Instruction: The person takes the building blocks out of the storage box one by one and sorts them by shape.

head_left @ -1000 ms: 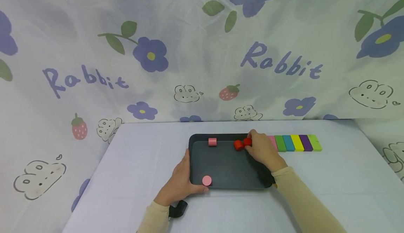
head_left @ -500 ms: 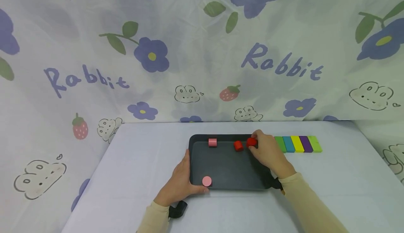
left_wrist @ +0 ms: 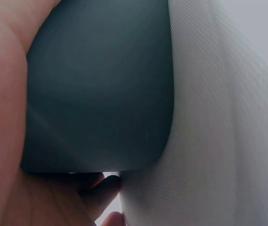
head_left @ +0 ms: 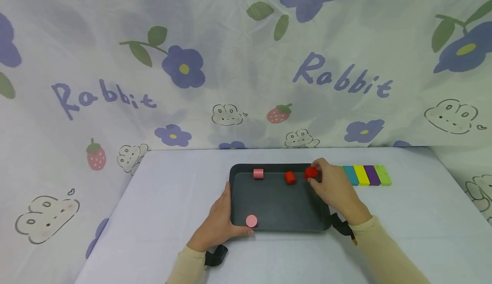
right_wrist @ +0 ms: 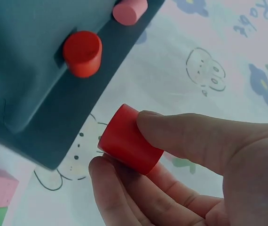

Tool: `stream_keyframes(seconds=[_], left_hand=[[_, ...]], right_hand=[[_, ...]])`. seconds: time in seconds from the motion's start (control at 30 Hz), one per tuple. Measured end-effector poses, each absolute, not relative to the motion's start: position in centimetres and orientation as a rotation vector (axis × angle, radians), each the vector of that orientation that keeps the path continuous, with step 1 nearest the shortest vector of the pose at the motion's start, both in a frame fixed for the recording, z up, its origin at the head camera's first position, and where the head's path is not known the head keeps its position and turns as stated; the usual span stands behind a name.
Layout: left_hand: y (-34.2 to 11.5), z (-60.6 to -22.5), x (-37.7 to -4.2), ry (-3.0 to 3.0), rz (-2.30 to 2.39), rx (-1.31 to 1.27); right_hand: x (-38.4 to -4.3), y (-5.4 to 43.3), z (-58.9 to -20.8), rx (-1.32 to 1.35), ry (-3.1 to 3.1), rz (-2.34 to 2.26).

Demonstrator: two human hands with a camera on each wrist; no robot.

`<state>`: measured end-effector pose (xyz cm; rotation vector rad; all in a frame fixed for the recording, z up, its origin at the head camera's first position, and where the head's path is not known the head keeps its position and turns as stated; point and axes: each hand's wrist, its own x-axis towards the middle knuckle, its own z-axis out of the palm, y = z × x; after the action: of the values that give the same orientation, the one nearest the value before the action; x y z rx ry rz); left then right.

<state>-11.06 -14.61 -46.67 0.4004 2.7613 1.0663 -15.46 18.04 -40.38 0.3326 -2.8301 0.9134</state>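
A dark grey tray (head_left: 278, 203) lies on the table. My left hand (head_left: 217, 222) rests against its front left corner, thumb along the front wall and fingers extended along the left wall. The left wrist view has the tray wall (left_wrist: 101, 89) between thumb and fingers. My right hand (head_left: 334, 188) pinches a red cylinder (right_wrist: 131, 140) between thumb and fingers, at the tray's back right corner. Another red cylinder (head_left: 290, 177) stands inside the tray near the back. One pink cylinder (head_left: 258, 173) lies on its side by the back wall; a second pink cylinder (head_left: 251, 221) stands at front left.
Right of the tray runs a row of coloured blocks, among them a blue block (head_left: 350, 175), a yellow block (head_left: 361, 175), a purple block (head_left: 371, 175) and a lime block (head_left: 382, 175). My right hand covers the row's left end. A patterned cloth (head_left: 246, 83) hangs behind the table.
My right hand has moved right with the red cylinder, away from the other red cylinder toward the tray's back right corner. The left hand has stayed in place.
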Motion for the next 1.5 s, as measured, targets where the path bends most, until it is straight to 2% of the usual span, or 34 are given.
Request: stream_keyframes(seconds=[1.5], left_hand=[[-14.6,-46.8,-11.0,2.759,1.066,0.395]], right_hand=[[-11.9,22.7,-41.5,0.19,-2.758,0.902]])
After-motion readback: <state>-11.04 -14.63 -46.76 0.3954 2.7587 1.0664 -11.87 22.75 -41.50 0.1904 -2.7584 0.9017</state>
